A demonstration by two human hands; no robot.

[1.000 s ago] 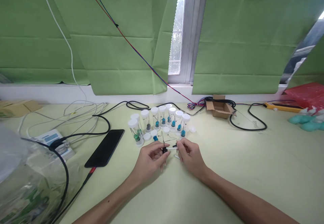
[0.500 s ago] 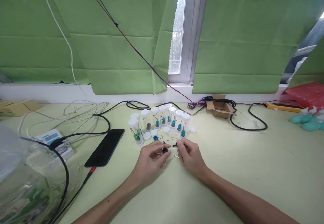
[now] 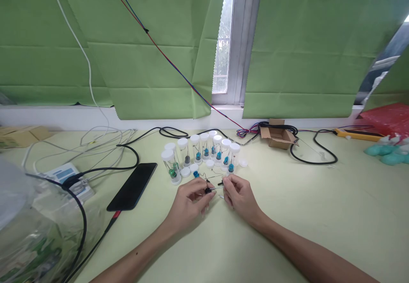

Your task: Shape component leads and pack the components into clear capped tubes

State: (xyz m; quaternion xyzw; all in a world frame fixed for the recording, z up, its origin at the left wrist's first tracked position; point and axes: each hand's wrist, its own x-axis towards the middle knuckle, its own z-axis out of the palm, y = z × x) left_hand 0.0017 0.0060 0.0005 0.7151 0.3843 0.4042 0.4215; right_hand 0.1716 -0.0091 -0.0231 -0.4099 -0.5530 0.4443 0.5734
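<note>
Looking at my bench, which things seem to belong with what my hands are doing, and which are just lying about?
Belong, it seems:
small black part, in the left hand
thin metal rod, in the right hand
probably the white-capped tubes and loose blue part

Probably just lying about:
black phone
open cardboard box
red plastic

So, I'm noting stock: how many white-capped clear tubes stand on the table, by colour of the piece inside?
Tubes with a green piece: 2
Tube with a grey piece: 1
Tubes with a blue piece: 6
Total: 9
</note>
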